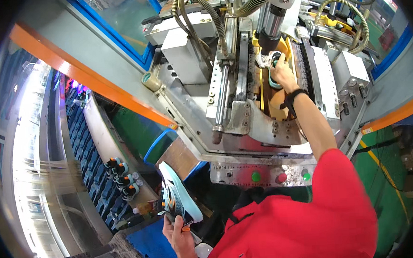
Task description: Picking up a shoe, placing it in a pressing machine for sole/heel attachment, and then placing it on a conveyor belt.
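My left hand (179,237) grips a sneaker (173,193) by its heel end, low in front of my body. The sneaker has a dark patterned upper with orange accents and a thick pale-blue sole, and its toe points up and away from me. My right hand (282,72) reaches into the press machine (263,135), its fingers closed on a second shoe (274,60) with white and teal parts. That shoe sits between the yellow side walls of the press, beneath a dark cylindrical ram (271,28). My fingers cover much of it.
A panel with green and red buttons (281,177) fronts the machine. Ribbed hoses (203,1) and grey metal blocks surround the press. At the left, several dark shoes (123,179) stand beside a blue textured conveyor (87,150). An orange bar (94,76) crosses the upper left.
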`<state>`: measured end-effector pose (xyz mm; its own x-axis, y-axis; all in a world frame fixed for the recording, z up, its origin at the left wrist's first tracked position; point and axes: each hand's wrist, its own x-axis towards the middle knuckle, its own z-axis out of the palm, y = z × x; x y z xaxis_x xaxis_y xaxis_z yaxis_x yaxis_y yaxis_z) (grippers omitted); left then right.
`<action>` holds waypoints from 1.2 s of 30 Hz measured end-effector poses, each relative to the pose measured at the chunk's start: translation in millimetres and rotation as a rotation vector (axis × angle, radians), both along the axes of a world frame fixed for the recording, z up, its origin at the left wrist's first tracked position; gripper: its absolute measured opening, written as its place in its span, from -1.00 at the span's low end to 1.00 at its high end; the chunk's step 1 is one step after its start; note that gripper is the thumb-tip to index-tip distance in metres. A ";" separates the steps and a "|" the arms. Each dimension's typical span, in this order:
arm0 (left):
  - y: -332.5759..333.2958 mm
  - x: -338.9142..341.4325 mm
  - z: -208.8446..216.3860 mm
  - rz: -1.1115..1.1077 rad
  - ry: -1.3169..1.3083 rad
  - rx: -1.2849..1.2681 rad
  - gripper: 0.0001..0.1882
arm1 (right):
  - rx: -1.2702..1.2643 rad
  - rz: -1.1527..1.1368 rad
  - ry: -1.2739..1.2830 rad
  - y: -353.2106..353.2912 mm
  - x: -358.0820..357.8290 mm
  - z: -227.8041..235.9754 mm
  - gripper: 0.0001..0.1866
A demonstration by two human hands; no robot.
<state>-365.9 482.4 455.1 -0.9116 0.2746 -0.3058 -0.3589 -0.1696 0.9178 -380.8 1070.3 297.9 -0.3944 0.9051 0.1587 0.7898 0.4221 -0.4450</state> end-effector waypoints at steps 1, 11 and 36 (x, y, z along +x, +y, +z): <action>-3.7 4.5 -5.1 0.038 -0.010 0.020 -0.56 | 0.212 0.086 0.036 -19.9 14.7 3.3 -0.34; 36.1 46.6 -19.5 0.060 -0.131 0.038 -0.65 | -0.080 0.743 0.293 -324.7 131.6 -56.9 -0.81; 27.3 68.7 -40.3 0.061 -0.159 0.112 -0.71 | -0.027 0.377 1.121 -0.5 32.9 315.1 -0.75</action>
<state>-297.2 509.7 414.7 -0.8702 0.2610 -0.4179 -0.4840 -0.2937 0.8243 -347.9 1069.8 613.0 -0.2901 0.7698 0.5686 -0.2199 0.5247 -0.8224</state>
